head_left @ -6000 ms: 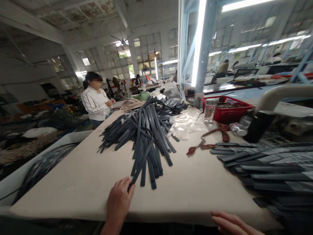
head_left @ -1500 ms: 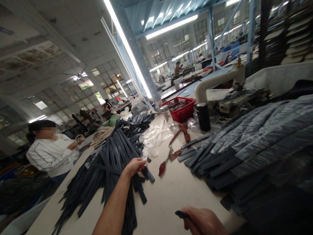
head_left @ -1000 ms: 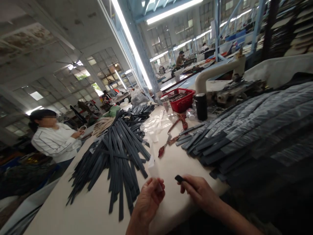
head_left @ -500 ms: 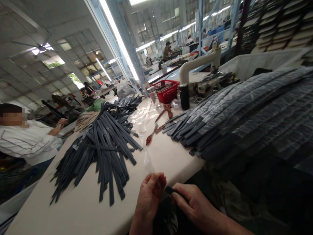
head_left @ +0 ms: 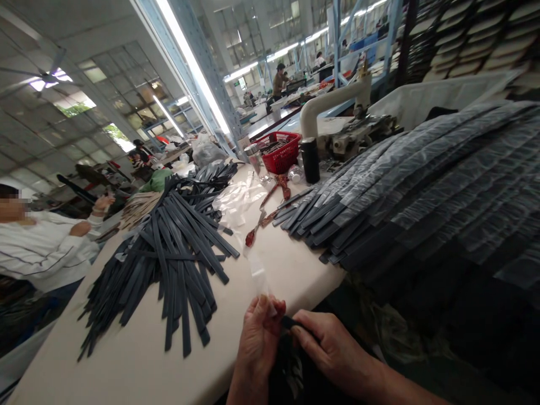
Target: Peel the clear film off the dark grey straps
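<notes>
My left hand [head_left: 259,332] pinches the mouth of a clear plastic sleeve [head_left: 258,269] that stands up from my fingers, just past the near edge of the table [head_left: 126,360]. Beside it, my right hand [head_left: 327,349] grips the end of a dark strap [head_left: 289,323], whose tip touches the sleeve's opening. A loose heap of dark straps [head_left: 169,247] lies on the table to the left of my hands. On the right a large stack of straps in clear sleeves [head_left: 422,180] fans out over the table's end.
A red basket [head_left: 278,151], a glass jar [head_left: 253,160], a black bottle [head_left: 311,160] and a sewing machine [head_left: 350,121] stand at the far end. Empty plastic sleeves [head_left: 240,198] and reddish scissors [head_left: 264,216] lie mid-table. A person in white [head_left: 42,247] works at left.
My left hand left the strap heap, took a clear sleeve and came back to the table's near edge. My right hand brought the strap's end up against the sleeve's mouth.
</notes>
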`<act>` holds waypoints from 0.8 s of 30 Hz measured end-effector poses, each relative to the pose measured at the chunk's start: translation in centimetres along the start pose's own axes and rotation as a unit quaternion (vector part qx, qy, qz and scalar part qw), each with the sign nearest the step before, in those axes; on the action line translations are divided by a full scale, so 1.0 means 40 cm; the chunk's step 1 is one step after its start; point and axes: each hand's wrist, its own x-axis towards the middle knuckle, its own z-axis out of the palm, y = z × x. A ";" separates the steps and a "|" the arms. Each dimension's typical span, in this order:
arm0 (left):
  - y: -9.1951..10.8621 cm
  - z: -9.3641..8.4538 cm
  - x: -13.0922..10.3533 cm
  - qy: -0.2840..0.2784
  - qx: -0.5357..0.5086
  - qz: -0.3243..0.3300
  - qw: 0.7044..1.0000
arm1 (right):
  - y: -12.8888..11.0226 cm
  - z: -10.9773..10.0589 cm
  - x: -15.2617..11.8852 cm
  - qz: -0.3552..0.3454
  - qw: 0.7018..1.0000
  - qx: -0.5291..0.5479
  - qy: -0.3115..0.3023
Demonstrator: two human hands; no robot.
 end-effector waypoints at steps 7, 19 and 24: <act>-0.018 0.014 0.000 0.030 -0.023 -0.017 0.999 | -0.003 0.005 -0.003 -0.027 0.999 -0.004 0.021; -0.011 0.024 -0.011 0.027 -0.053 -0.045 0.997 | 0.005 -0.019 -0.006 0.004 0.998 -0.047 0.050; -0.014 0.033 -0.013 0.044 -0.062 -0.049 0.996 | -0.001 -0.033 0.010 0.008 0.997 -0.041 0.063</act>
